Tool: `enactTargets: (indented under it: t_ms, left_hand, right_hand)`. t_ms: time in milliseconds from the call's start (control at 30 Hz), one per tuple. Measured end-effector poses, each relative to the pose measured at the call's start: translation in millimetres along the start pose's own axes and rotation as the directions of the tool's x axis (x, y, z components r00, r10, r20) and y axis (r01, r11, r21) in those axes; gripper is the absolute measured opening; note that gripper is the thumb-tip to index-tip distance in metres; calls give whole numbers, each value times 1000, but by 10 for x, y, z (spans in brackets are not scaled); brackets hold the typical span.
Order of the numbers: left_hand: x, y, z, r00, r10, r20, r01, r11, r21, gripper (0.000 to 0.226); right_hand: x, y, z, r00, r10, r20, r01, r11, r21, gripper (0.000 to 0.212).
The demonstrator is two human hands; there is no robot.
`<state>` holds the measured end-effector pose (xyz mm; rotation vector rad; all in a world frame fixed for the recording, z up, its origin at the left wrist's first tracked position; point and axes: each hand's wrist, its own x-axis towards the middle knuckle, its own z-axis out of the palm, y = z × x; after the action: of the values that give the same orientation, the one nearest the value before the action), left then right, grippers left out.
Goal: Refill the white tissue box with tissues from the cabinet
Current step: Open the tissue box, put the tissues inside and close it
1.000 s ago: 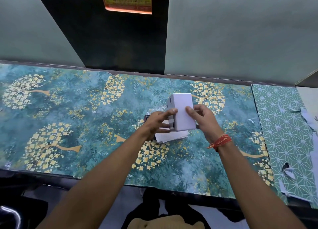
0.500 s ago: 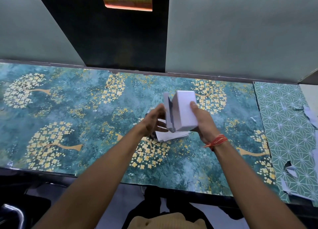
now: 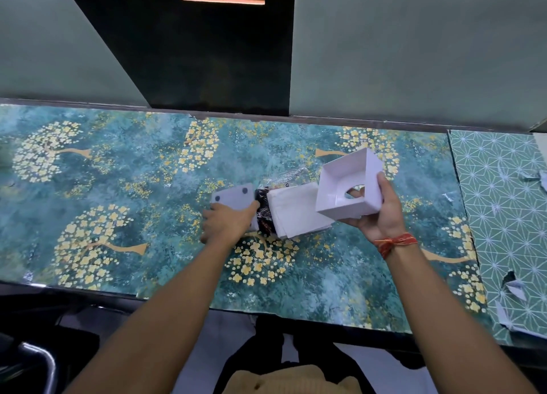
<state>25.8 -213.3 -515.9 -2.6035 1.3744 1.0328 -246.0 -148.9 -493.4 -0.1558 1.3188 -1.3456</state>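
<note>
Overhead, right hand [image 3: 377, 216] grips the white tissue box [image 3: 349, 186] tilted, open side up, above the counter [image 3: 118, 186]. Left hand [image 3: 228, 225] presses the box's base panel [image 3: 233, 197] flat beside the tissues [image 3: 299, 213].

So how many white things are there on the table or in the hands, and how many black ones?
White open plastic box shell, held in the right hand: 1
White flat base panel under the left hand: 1
White stack of folded tissues: 1
Black printed wrapper band around the stack's end: 1
Total: 3 white, 1 black, 4 things.
</note>
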Motion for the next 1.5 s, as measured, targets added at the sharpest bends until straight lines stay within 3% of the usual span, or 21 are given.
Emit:
enactTargets:
  t_ms: [167,233,333,367,433,533,700,800,933,1100,1167,1267,1400,1500]
  left_hand:
    - [-65,97,178,1000,15,10,-16,993,115,122]
    - [-71,113,200,997,52,-48,-46,990,134,116]
    - [-220,180,245,947,235,-219,-234,972,30,83]
    - [-288,232,282,934,285,-214,-295,955,-15,71]
    - [-375,344,390,944,323,-70,-327,943,-60,62]
    - [-397,521,505,957,258,135,-259,966,-8,68]
    - [-423,719,599,970,176,166,-207,958,197,65]
    - [-459,800,660,973,135,186,-176,958,225,66]
    - [-382,784,663,975,65,211,-86,992,95,72]
    - [-382,709,660,964,111,240,-81,988,-131,50]
    - [-403,672,594,940,169,296,-43,920,-389,37]
    - [-333,547,348,877,247,413,134,699,-703,43]
    - [-207,346,-58,819,299,490,335,444,-831,27]
    - [-181,238,-197,791,336,511,391,365,-845,30]
  right_hand:
    - [0,115,-21,999,36,14,-36,999,6,35]
    - [8,111,-53,999,41,29,-41,999,11,35]
    - [11,88,-108,999,33,25,-33,999,24,38]
    - [14,81,-123,999,32,18,-33,999,26,40]
    - [32,72,-147,1000,27,3,-27,999,26,43]
    - [51,58,-176,1000,14,-11,-13,999,33,41]
    - [43,51,-270,1000,5,-13,-5,998,66,43]
    - [39,70,-325,1000,10,-29,-8,998,70,43]
    - [17,55,-375,1000,15,-17,-14,997,82,40]
    - [17,40,-428,999,7,-32,-5,998,70,43]
    - [20,42,-436,999,5,-38,-3,998,64,44]
    - [25,71,-428,999,16,-39,-13,997,79,40]
    - [84,248,-243,995,77,-64,-71,993,90,44]
    - [138,466,-43,985,168,-40,-168,986,15,52]
